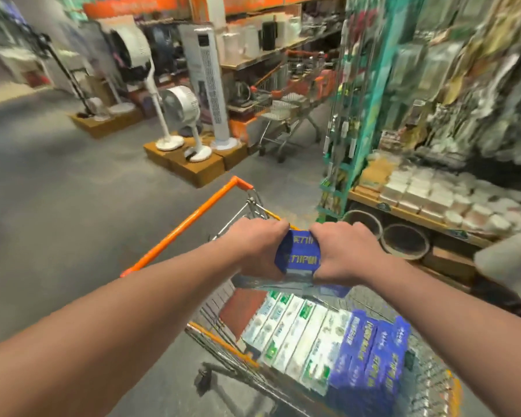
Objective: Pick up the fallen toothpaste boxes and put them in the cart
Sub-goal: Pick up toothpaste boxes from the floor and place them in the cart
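Note:
A stack of blue toothpaste boxes is held between my left hand and my right hand, above the wire cart. Each hand presses one end of the stack. The cart has an orange handle and stands below and in front of me. Inside it lie rows of white-and-green toothpaste boxes and, to their right, blue toothpaste boxes. The view is blurred by motion.
A shelf of packaged goods runs along the right, with round pots under it. Standing fans on cardboard boxes and a second cart stand ahead. Grey floor stretches to the left.

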Motion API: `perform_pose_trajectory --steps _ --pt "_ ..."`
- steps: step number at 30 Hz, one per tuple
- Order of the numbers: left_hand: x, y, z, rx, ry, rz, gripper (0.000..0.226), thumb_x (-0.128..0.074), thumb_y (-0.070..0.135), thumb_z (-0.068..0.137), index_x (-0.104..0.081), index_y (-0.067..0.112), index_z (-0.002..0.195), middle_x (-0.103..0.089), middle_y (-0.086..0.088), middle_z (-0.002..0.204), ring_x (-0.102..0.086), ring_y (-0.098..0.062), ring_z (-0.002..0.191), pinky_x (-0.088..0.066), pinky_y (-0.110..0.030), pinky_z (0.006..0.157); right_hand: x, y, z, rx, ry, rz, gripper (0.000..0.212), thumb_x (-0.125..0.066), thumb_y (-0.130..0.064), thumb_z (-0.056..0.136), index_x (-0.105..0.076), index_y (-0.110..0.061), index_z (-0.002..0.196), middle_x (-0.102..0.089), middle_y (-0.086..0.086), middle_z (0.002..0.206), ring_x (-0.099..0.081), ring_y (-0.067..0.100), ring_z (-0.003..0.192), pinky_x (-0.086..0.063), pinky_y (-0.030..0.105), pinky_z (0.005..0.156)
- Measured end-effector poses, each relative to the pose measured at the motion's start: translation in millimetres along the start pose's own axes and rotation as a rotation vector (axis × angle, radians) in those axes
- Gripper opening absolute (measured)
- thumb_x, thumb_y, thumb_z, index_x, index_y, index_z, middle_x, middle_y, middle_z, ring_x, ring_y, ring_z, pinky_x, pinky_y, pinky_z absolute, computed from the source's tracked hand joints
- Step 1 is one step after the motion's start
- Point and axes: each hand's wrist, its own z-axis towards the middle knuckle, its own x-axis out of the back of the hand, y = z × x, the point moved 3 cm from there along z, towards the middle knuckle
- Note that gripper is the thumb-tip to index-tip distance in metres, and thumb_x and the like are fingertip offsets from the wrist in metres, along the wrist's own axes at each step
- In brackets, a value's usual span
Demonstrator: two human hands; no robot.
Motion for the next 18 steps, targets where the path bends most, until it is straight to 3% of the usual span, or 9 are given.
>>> perform_pose_trajectory --steps 6,11,15,18 --pt "-34 -69 71 -0.149 -0.098 0.070 0.060 -0.072 0.063 0.068 -0.034 0.026 0.099 -0.063 0.003 0.109 -0.066 -0.028 0.101 -0.045 -0.038 0.077 -40 -6 80 -0.175 -0.069 0.102 0.053 -0.070 -0.052 0.060 -0.048 -0.028 0.102 -0.062 -0.003 0.099 -0.062 0.026 0.099 -0.045 0.038 0.082" --pt "-77 -94 123 -0.376 -0.120 0.113 0.078 -0.066 0.083 0.065 -0.042 0.025 0.111 -0.061 0.003 0.117 -0.061 -0.027 0.107 -0.046 -0.040 0.088 -74 -10 101 -0.398 -0.105 0.148 0.055 -0.067 -0.051 0.067 -0.045 -0.025 0.110 -0.058 -0.001 0.109 -0.058 0.026 0.106 -0.041 0.042 0.085" --pt "-118 -88 158 -0.630 -0.177 0.160 0.085 -0.063 0.089 0.064 -0.042 0.025 0.117 -0.059 0.002 0.119 -0.059 -0.026 0.109 -0.046 -0.042 0.093 -113 -22 102 -0.670 -0.181 0.217 0.062 -0.069 -0.051 0.070 -0.044 -0.021 0.117 -0.057 0.000 0.114 -0.056 0.027 0.111 -0.040 0.044 0.089" --pt "-150 -80 176 -0.840 -0.203 0.187 0.078 -0.064 0.079 0.070 -0.043 0.024 0.122 -0.058 -0.001 0.121 -0.056 -0.027 0.112 -0.041 -0.043 0.096 -145 -45 101 -0.907 -0.226 0.260 0.065 -0.071 -0.050 0.070 -0.042 -0.020 0.120 -0.056 0.000 0.121 -0.054 0.027 0.115 -0.042 0.045 0.089"
